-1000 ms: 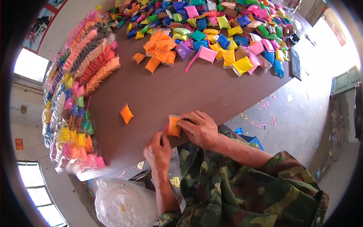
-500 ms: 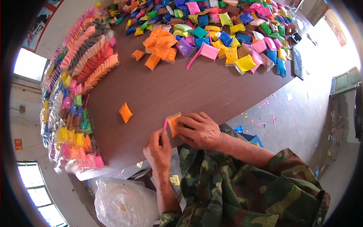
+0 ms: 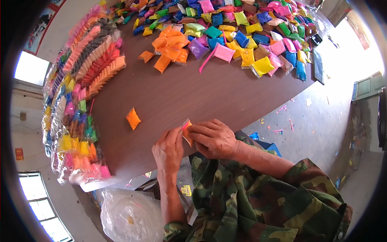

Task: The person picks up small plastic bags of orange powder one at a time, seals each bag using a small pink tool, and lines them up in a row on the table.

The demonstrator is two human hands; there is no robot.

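My right hand (image 3: 213,139) holds a small orange packet (image 3: 187,135) by its right side, at the near edge of the brown table (image 3: 161,97). My left hand (image 3: 168,148) is closed at the packet's upper left edge, fingers pinched round a pink strip (image 3: 185,126), of which only a bit shows. Both hands are close together with the packet between them. Another orange packet (image 3: 133,118) lies by itself on the table to the left.
Several orange packets (image 3: 169,46) lie in a heap before a wide pile of coloured packets (image 3: 262,66). Rows of bagged packets (image 3: 107,74) line the left side. A clear plastic bag (image 3: 131,215) stands below the table's near edge. A dark flat object (image 3: 318,66) lies at the right.
My left hand has moved up and slightly right, bringing the pink strip against the packet's top. The held packet has tilted, and my right hand has barely moved.
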